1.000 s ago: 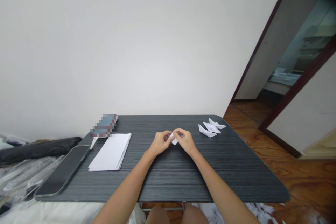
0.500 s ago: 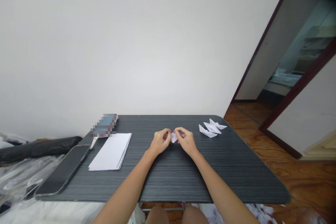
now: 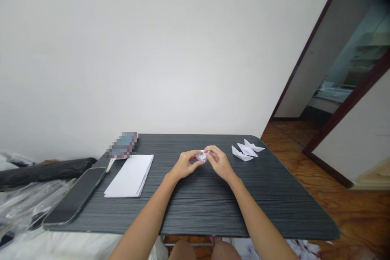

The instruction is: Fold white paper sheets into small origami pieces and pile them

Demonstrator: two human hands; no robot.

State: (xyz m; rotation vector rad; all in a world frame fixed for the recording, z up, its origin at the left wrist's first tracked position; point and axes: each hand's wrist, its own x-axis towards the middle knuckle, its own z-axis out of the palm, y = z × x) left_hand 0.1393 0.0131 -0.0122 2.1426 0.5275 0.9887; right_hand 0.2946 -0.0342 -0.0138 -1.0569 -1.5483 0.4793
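Note:
Between my two hands, above the middle of the dark table (image 3: pixel 207 207), is a small piece of folded white paper (image 3: pixel 201 156). My left hand (image 3: pixel 187 164) grips its left side, thumb below and fingers above. On the right side, my right hand (image 3: pixel 218 162) pinches the paper with thumb and fingertips. The fingers hide part of the folds. Folded paper boats (image 3: pixel 241 154) lie close together to the right of my hands, at the table's far right. A stack of white paper sheets (image 3: pixel 129 176) rests to the left.
A phone (image 3: pixel 74 197) lies along the table's left edge. Behind it is a blurred-out packet (image 3: pixel 123 145) with a white strip sticking out. A white wall (image 3: pixel 195 57) rises behind the table. Crumpled white paper (image 3: pixel 301 248) shows below the front edge.
The folded paper has turned and now looks rounder between my fingers. My left hand's thumb and fingers have spread wider around it. The view has shifted slightly.

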